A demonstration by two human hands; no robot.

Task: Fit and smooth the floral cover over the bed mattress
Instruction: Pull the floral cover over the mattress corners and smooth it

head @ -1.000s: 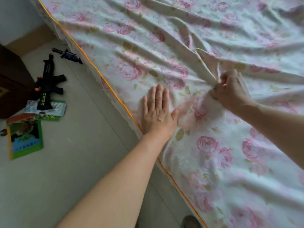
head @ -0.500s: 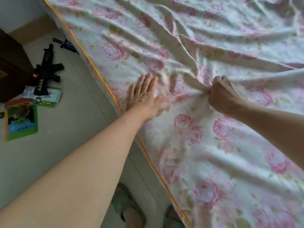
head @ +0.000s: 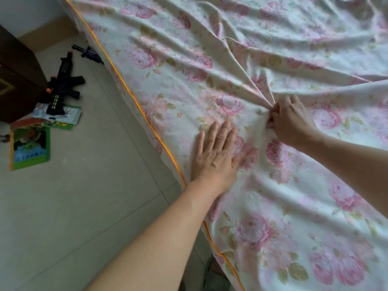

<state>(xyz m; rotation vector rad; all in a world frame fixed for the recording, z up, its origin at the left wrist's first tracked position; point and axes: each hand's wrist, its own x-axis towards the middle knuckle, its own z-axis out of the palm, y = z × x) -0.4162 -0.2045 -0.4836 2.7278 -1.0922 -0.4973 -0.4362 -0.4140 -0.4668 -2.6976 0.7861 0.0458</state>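
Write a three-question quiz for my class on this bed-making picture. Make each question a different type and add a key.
1. True or false: the left hand lies flat, fingers straight, on the floral cover.
2. Multiple choice: the right hand is
A) pressing flat on the cover
B) pinching a gathered bunch of the cover, with creases fanning out from it
C) hanging off the side of the bed
3. Fill in the gap: the black toy gun lies on the ____ beside the bed.

Key
1. True
2. B
3. floor
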